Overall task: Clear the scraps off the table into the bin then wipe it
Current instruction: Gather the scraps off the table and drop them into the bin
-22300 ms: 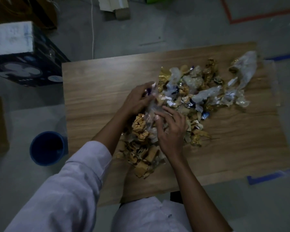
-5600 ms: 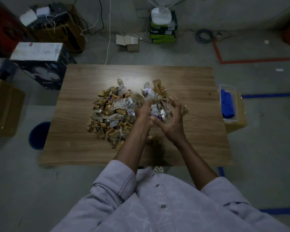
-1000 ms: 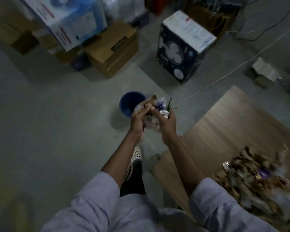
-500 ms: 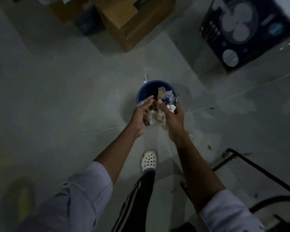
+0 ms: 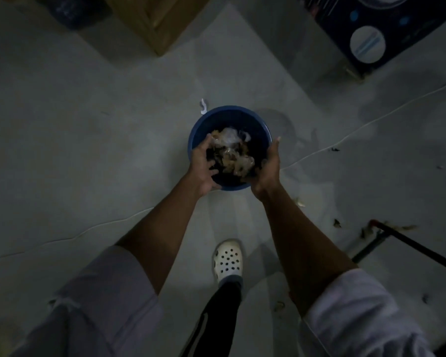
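Observation:
The round blue bin stands on the grey floor right below me. My left hand and my right hand hover over its near rim, spread apart with palms facing each other and fingers loose. Between them a blurred clump of gold and clear wrapper scraps lies loose over the bin's mouth, gripped by neither hand. The table is out of view.
A cardboard box and a dark fan box stand beyond the bin. A white cable crosses the floor on the right. A black metal table leg and a few stray scraps lie lower right. My white shoe is behind the bin.
My hands, which were cupped together round the scraps, have reached over the bin and parted. The scraps have left my hands and sit over the bin's opening.

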{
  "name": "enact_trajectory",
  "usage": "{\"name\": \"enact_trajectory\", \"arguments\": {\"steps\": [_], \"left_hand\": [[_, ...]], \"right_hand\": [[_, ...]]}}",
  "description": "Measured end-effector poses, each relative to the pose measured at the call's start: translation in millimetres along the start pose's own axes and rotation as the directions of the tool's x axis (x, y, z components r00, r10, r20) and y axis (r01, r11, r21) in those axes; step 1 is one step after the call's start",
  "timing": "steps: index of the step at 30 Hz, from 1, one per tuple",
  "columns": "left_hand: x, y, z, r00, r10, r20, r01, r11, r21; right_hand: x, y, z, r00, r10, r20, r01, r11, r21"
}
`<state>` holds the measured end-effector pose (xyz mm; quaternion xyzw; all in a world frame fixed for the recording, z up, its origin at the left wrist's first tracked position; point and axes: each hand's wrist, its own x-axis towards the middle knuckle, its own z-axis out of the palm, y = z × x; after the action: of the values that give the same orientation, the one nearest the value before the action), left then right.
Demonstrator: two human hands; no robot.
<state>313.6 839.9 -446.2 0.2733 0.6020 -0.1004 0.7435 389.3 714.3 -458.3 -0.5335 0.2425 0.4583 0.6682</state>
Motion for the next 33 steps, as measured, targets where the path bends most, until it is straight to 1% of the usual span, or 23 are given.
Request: {"name": "enact_trajectory", "arguments": {"steps": [1, 3, 5, 7, 10, 15, 18, 20, 23, 26, 28, 30, 31, 32, 33], "left_hand": [[-14.6, 1.2, 4.8, 1.0, 0.007, 0.006, -0.007, 1.0, -0.012], [-50.0, 3.5, 14.1, 0.999, 0.027, 0.021, -0.027, 1.0, -0.012], [-90.5, 5.4, 22.5, 0.996, 0.069, 0.051, -0.07, 0.997, 0.02], [-134.1, 6.8, 30.3, 0.985, 0.136, 0.101, -0.142, 0.989, 0.052], [-209.6, 0.9, 49.6, 0.952, 0.237, 0.192, -0.253, 0.965, 0.063], [-359.6, -44.6, 90.4, 0.85, 0.39, 0.353, -0.444, 0.892, 0.084], [-436.1, -101.0, 118.0, 0.794, 0.448, 0.411, -0.532, 0.84, 0.111], [-481.5, -149.6, 138.8, 0.762, 0.467, 0.449, -0.575, 0.807, 0.137], [-541.0, -236.1, 176.8, 0.714, 0.486, 0.503, -0.638, 0.748, 0.182], [-580.8, -329.5, 213.4, 0.7, 0.449, 0.555, -0.635, 0.747, 0.196], [-603.1, -387.6, 234.4, 0.722, 0.381, 0.578, -0.578, 0.791, 0.2], [-624.1, -440.3, 251.7, 0.733, 0.333, 0.593, -0.557, 0.795, 0.242], [-630.9, -465.0, 257.5, 0.728, 0.333, 0.599, -0.572, 0.777, 0.262], [-633.4, -488.5, 260.4, 0.708, 0.358, 0.609, -0.621, 0.725, 0.297], [-634.1, -509.8, 261.0, 0.672, 0.399, 0.624, -0.707, 0.596, 0.381]], "right_hand": [[-11.4, -4.0, 1.1, 0.999, 0.015, -0.036, -0.014, 0.999, 0.048], [-36.4, -14.0, 1.2, 0.994, 0.011, -0.113, 0.004, 0.992, 0.127], [-69.9, -30.3, 1.7, 0.99, -0.007, -0.139, 0.031, 0.984, 0.177], [-111.3, -50.4, 4.2, 0.991, -0.019, -0.134, 0.048, 0.975, 0.219], [-185.4, -83.1, 2.1, 0.991, -0.078, -0.112, 0.104, 0.962, 0.252], [-343.5, -121.1, -29.3, 0.984, -0.18, -0.01, 0.173, 0.925, 0.34], [-443.1, -131.5, -77.1, 0.968, -0.249, 0.018, 0.224, 0.898, 0.379], [-506.5, -131.5, -117.4, 0.955, -0.295, 0.019, 0.267, 0.889, 0.372], [-590.4, -122.5, -191.1, 0.935, -0.352, -0.027, 0.34, 0.877, 0.339], [-658.2, -104.6, -276.6, 0.918, -0.388, -0.081, 0.39, 0.847, 0.361], [-698.6, -89.4, -332.7, 0.91, -0.392, -0.136, 0.412, 0.817, 0.403], [-736.6, -70.9, -384.4, 0.902, -0.395, -0.172, 0.429, 0.79, 0.438], [-753.6, -60.0, -407.7, 0.895, -0.403, -0.191, 0.445, 0.78, 0.441], [-768.9, -47.8, -430.1, 0.881, -0.418, -0.221, 0.473, 0.773, 0.423], [-782.7, -35.1, -450.9, 0.857, -0.44, -0.269, 0.514, 0.77, 0.379]]}}
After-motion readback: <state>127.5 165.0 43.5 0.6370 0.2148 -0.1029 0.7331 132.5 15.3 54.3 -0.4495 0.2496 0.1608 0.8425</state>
